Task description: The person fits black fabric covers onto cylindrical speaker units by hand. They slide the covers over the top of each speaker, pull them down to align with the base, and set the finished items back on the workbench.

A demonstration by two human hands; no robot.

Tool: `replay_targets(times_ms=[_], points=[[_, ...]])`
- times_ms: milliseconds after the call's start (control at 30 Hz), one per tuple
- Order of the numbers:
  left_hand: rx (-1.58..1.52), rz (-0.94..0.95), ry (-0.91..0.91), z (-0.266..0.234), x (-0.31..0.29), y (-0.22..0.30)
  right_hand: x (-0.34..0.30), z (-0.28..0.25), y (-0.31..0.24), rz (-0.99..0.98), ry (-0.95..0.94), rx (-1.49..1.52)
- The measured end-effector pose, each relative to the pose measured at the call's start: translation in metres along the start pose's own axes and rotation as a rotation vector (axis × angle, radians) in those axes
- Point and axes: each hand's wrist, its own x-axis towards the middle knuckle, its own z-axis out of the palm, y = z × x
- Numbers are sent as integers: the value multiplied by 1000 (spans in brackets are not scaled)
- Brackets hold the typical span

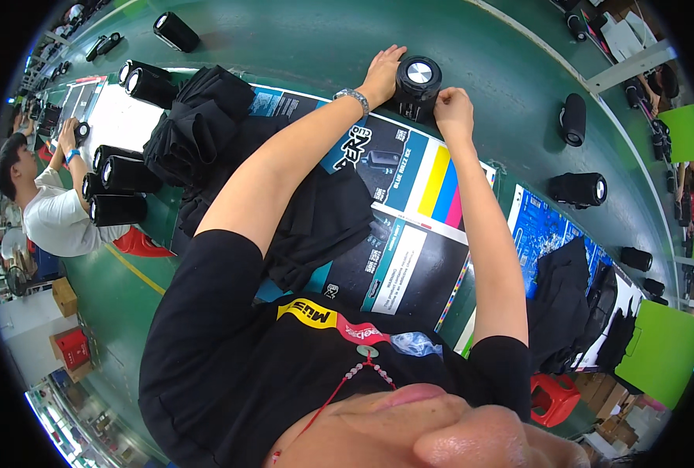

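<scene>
A black cylindrical speaker (417, 105) stands upright at the far edge of the printed sheets, its round silver-centred end facing up. My left hand (381, 76), with a bracelet on the wrist, is against its left side and steadies it, fingers reaching along the far side. My right hand (454, 115) is closed at the speaker's right side, fingertips pinched together near its edge; what they pinch, if anything, is hidden. A pile of black cloth pieces (198, 125) lies left of my left forearm, and more black cloth (323, 218) lies between my arms.
Several black speakers (120, 171) stand at the left near a co-worker (58, 195) in white. Others, including one speaker (573, 119), sit on the green surface beyond and right. Printed sheets (417, 168) cover my worktop. Black cloth (561, 296) and a green panel (663, 351) are at right.
</scene>
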Motion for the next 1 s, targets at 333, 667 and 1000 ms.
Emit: replay_targets(times_ms=[333,667,1000], points=[[-1288,-592,96,-51,17,92,-2,-4,10,208,81,115],[-1797,-619,-151,-109,27,173,-54,-43,-31,185,-140,1277],[-1847,-885,71,-100,20,192,-59,-48,-34,477,-163,1269]])
